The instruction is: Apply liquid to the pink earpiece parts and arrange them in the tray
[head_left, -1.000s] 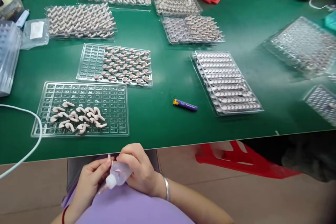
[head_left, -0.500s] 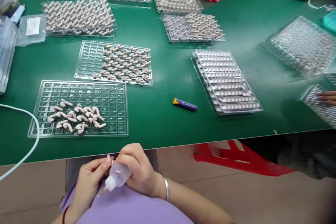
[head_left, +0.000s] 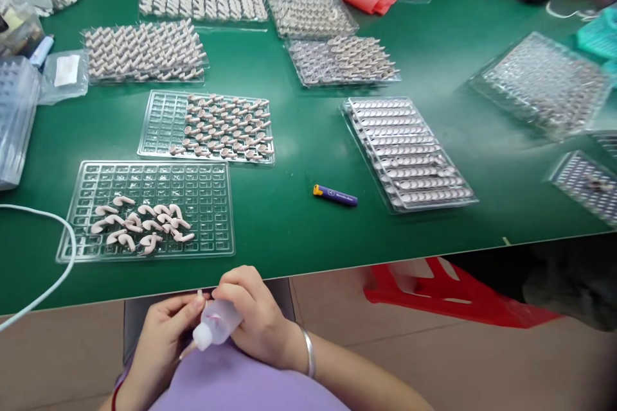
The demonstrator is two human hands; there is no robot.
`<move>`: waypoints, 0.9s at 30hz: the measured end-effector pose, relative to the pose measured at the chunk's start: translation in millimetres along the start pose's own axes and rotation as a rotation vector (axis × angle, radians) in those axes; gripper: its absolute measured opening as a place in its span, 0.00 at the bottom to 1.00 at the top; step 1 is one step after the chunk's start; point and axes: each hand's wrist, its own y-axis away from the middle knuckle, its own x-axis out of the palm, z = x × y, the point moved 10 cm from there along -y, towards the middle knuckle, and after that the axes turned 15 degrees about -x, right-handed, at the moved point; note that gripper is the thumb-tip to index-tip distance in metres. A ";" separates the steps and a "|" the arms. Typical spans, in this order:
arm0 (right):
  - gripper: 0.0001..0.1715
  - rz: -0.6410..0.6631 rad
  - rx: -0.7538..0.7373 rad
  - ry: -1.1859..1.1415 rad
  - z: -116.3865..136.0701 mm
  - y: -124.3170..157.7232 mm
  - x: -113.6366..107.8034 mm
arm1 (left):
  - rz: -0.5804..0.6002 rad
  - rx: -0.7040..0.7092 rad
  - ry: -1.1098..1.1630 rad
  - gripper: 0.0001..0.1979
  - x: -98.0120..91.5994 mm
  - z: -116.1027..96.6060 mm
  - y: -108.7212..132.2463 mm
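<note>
Over the purple cloth garment (head_left: 250,382), just below the near edge of the green tabletop (head_left: 289,231), a translucent plastic bottle with a white cap (head_left: 219,322) is held in the curled fingers of the right hand (head_left: 258,318), its cap tilted downward toward the left hand (head_left: 166,327). A small whitish piece (head_left: 200,295), mostly hidden, is pinched between the left thumb and fingers. A smooth silver-coloured bangle (head_left: 308,352) is worn on the right wrist. Near the table edge, a loose cluster of pale pink, hook-shaped pieces (head_left: 152,225) is borne by a clear plastic compartment tray (head_left: 212,180). Behind it, a second clear, partly filled tray (head_left: 164,115) is set. Farther right, a purple cylindrical lighter with a yellow end (head_left: 336,195) is seen lying on the tabletop.
</note>
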 end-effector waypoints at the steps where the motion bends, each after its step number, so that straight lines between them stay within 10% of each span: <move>1: 0.09 0.005 0.030 -0.069 -4.4 -2.1 -2.7 | 0.040 0.014 -0.037 0.20 3.2 -4.3 4.2; 6: 0.19 -0.081 0.279 -0.405 -43.7 -5.0 -33.3 | 0.007 0.339 -0.497 0.13 11.5 -79.3 41.8; 11: 0.20 -0.269 0.416 -0.350 -77.9 7.7 -60.0 | -0.469 1.135 -0.814 0.07 18.2 -227.8 85.5; 15: 0.20 -0.304 0.497 -0.334 -91.3 18.4 -56.5 | -0.713 1.281 -0.991 0.10 18.1 -299.1 57.4; 27: 0.21 -0.311 0.451 -0.312 -90.5 14.4 -57.8 | -0.678 1.201 -1.305 0.16 23.8 -327.1 -1.3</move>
